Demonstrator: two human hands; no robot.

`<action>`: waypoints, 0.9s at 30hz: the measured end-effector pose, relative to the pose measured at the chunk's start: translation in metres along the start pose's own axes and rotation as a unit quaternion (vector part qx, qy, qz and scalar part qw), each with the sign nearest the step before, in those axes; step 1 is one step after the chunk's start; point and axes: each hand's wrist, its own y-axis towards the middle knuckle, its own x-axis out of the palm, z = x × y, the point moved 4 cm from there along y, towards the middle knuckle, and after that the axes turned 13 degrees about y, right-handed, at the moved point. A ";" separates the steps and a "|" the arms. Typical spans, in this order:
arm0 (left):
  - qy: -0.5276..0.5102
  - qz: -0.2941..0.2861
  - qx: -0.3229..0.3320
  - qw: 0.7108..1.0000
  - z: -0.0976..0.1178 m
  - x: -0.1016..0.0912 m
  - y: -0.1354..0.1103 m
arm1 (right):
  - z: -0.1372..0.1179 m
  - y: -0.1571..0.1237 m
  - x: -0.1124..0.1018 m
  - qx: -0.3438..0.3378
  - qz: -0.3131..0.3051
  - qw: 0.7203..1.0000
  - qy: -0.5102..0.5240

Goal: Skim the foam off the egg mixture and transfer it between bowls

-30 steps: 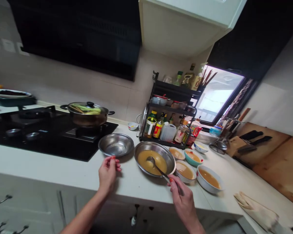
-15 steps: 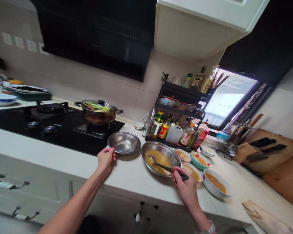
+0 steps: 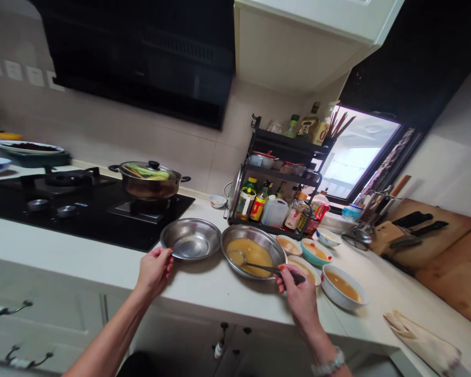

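Note:
My left hand (image 3: pixel 156 268) pinches the near left rim of an empty steel bowl (image 3: pixel 192 238), which looks slightly tilted. To its right, a second steel bowl (image 3: pixel 228 230) contains yellowish-brown liquid (image 3: pixel 255 252). My right hand (image 3: pixel 295 290) grips the black handle of a ladle (image 3: pixel 265 267), whose metal head lies in that liquid. Just beyond my right hand stand several bowls of similar liquid, among them a turquoise bowl (image 3: pixel 316 261) and a larger white bowl (image 3: pixel 344 305).
A lidded pot (image 3: pixel 151 186) stands on the black gas hob (image 3: pixel 90 220) to the left. Behind the bowls is a black rack (image 3: pixel 286 175) with bottles. A knife block (image 3: pixel 388 235) and a folded cloth (image 3: pixel 422 340) are on the right.
The empty steel bowl has come closer to the bowl of liquid and tipped slightly, still in my left hand. The ladle remains in the liquid. The whole view has shifted a little.

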 end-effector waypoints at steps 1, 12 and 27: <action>-0.002 -0.001 -0.001 1.000 -0.001 0.000 0.001 | -0.001 0.001 -0.002 -0.005 0.003 1.000 0.004; -0.003 0.016 0.010 1.000 -0.001 0.000 0.003 | -0.014 0.012 -0.005 -0.008 -0.008 1.000 -0.021; 0.015 0.018 0.028 0.999 0.000 0.000 0.002 | 0.003 0.033 0.020 -0.012 -0.060 0.995 -0.081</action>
